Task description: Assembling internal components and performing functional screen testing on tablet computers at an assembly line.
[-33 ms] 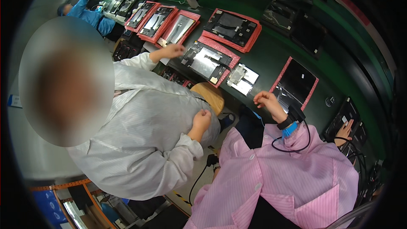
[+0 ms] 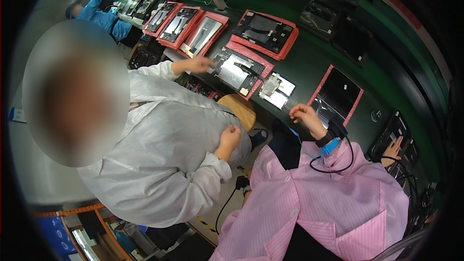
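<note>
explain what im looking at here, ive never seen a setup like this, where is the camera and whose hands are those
There's no robot: a wide fisheye camera on a person's head looks down past their pink smock. The wearer's banded hand, with black and blue wristbands, is loosely curled, nothing visible in it. Another hand lies on a black device; whose, I can't tell. A co-worker's hand is at the edge of a silver-and-black flat device. More flat panels lie on the dark green table, several on pinkish-red wrap.
</note>
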Available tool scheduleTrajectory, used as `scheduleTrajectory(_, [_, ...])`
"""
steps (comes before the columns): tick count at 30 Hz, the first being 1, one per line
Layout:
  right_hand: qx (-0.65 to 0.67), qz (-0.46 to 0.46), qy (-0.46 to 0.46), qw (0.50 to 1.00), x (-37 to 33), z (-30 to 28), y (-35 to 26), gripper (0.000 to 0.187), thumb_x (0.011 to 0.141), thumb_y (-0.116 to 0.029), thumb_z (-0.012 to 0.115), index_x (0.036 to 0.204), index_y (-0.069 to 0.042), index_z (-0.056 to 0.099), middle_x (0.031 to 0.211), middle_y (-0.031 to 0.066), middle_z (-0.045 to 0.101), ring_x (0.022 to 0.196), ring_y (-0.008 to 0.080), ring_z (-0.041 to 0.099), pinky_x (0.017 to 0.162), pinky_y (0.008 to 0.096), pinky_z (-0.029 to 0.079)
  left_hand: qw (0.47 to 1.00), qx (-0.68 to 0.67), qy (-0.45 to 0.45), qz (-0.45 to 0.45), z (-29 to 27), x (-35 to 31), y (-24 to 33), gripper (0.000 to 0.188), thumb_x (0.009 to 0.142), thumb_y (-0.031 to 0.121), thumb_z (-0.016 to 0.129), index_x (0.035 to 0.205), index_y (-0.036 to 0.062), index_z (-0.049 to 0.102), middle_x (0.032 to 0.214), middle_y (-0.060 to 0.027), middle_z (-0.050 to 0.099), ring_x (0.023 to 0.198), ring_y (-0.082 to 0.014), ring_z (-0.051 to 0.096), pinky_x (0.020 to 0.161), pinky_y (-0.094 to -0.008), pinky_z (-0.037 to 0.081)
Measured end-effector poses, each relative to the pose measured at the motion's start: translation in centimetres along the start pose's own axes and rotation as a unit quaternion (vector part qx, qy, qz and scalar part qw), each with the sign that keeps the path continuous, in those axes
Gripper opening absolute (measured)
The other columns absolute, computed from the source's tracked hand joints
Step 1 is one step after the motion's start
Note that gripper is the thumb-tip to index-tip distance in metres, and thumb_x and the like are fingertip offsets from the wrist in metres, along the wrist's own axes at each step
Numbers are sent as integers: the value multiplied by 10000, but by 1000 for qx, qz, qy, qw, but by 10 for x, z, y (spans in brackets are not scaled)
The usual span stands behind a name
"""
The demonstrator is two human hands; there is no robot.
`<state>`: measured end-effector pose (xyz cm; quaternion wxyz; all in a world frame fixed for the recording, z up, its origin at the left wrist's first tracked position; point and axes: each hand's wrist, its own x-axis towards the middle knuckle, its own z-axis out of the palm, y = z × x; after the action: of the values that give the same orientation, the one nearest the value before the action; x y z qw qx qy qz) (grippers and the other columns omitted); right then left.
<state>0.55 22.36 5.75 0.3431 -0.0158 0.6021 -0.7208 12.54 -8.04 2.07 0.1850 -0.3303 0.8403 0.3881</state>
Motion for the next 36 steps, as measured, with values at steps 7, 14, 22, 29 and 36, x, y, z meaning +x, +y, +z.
scheduleTrajectory(7, [-64, 46, 22, 997, 22, -10, 49, 116, 824, -53, 520, 896, -33, 609, 870, 30, 601, 800, 114, 576, 677, 245, 486, 983, -108, 61, 131, 117, -9, -133, 164, 867, 160, 583, 942, 15, 565, 759, -39, 587, 736, -171, 577, 689, -283, 470])
scheduleTrajectory(14, [-120, 73, 27, 990, 54, -13, 106, 191, 793, -60, 535, 979, -30, 560, 788, 18, 546, 652, 119, 518, 589, 250, 436, 953, -289, 54, 76, 188, -19, -141, 51, 818, 58, 594, 846, 58, 551, 641, -5, 528, 605, -118, 538, 559, -259, 440])
scheduleTrajectory(22, [-271, 1, 76, 960, 83, -23, 148, 195, 779, -48, 553, 971, -18, 540, 726, 65, 619, 711, 160, 625, 586, 305, 463, 580, -775, -195, -159, 126, -11, 28, 203, 935, 157, 511, 745, 123, 448, 563, 35, 285, 471, -106, 294, 452, -237, 273])
scheduleTrajectory(29, [-235, -14, -17, 972, 77, -32, 145, 192, 780, -58, 572, 964, -8, 554, 723, 51, 592, 686, 159, 593, 605, 298, 460, 563, -798, -112, -186, 97, 57, 45, 134, 895, 134, 490, 765, 102, 482, 635, 16, 433, 539, -123, 413, 503, -251, 366])
scheduleTrajectory(36, [-304, -24, -92, 948, 79, -34, 141, 202, 769, -116, 604, 945, -19, 626, 897, 134, 535, 831, 229, 564, 732, 313, 467, 662, -706, 88, -235, 25, 161, 29, 144, 899, 174, 454, 808, 84, 519, 710, -81, 581, 611, -212, 558, 537, -317, 471])
